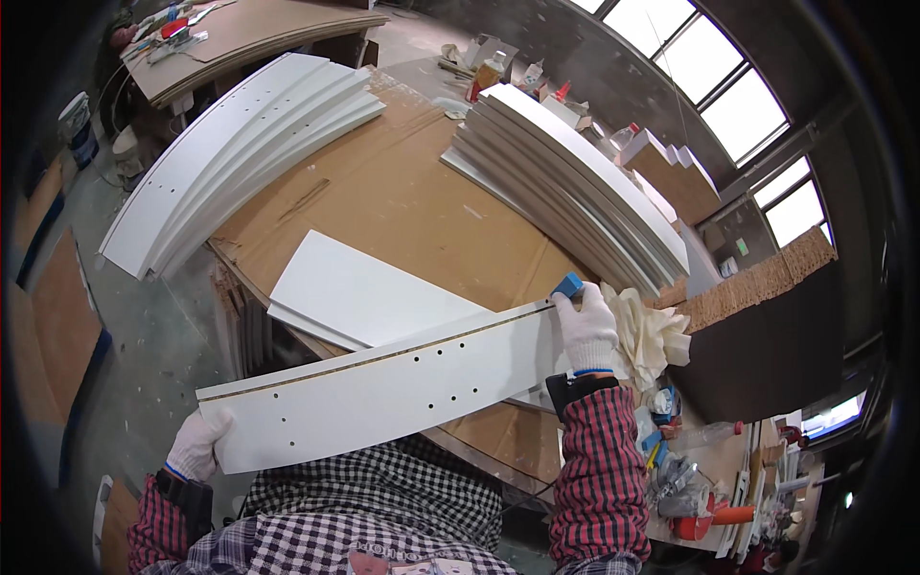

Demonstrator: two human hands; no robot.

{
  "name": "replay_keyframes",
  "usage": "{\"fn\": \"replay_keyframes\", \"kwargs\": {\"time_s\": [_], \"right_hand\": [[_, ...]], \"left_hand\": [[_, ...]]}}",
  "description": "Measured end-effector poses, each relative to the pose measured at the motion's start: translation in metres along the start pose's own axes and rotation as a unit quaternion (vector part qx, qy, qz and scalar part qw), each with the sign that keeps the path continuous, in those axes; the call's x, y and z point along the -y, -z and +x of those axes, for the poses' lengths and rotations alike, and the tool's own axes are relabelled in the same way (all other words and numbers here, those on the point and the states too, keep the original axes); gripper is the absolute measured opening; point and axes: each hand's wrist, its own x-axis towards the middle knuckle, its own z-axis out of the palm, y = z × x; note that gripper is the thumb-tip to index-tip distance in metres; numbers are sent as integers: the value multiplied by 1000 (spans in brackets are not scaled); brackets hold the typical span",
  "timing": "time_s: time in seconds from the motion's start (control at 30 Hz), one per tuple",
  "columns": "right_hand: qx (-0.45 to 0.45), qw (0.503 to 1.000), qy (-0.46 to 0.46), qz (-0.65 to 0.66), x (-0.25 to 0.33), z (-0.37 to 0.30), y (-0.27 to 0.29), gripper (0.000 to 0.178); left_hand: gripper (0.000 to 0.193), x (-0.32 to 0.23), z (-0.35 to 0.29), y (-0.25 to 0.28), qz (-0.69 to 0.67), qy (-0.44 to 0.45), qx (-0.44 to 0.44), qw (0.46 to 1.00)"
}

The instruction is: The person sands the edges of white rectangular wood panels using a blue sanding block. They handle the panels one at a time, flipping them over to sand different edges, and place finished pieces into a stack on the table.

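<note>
A long white board [383,393] with several drilled holes and a brown line along its upper edge lies tilted across my front. My left hand [199,443], in a white knit glove, is closed on the board's left end. My right hand [586,328], gloved too, pinches a small blue block [567,285] at the upper edge near the board's right end. That end is partly hidden behind my right hand. Just beyond the held board, other flat white panels [364,287] lie on the cardboard-covered table [422,182].
One stack of white boards [220,144] sits at the table's far left, another stack [575,182] at its far right. Crumpled pale cloth [647,331] lies right of my right hand. A dark box-like block [767,326] and a cluttered side table [709,489] stand farther right.
</note>
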Motion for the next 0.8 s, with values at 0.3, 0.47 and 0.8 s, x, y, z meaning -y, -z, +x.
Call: {"fn": "replay_keyframes", "kwargs": {"time_s": [0.3,0.47,0.8], "right_hand": [[-1,999,27,-28,5,-5,-6,35],[21,991,-68,116,-20,7,-6,34],[19,964,-109,240,9,4,-15,22]], "left_hand": [[55,4,2,5,1,-2,4,1000],[55,2,2,2,0,1,7,1000],[58,7,0,6,14,-11,2,1000]]}}
